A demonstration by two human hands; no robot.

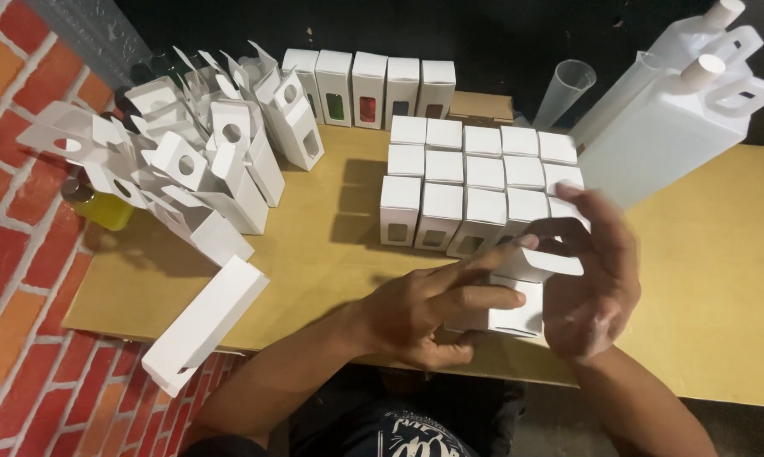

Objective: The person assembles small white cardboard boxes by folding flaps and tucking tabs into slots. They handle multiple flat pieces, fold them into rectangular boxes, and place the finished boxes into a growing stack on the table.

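Both my hands hold one small white carton (517, 300) just above the front of the cardboard sheet (331, 254). My left hand (433, 309) grips the carton from the left, index finger stretched along its top. My right hand (589, 271) wraps the right side and bends the top flap (541, 262). Right behind the carton stands a tight block of closed white boxes (475, 182) with small front windows.
A heap of open white cartons with raised hang tabs (200, 144) fills the back left. One flat carton (204, 326) lies at the front left edge. A row of windowed boxes (369, 85), a clear cup (566, 89) and translucent jugs (670, 127) stand at the back. Brick-pattern surface (18, 279) on the left.
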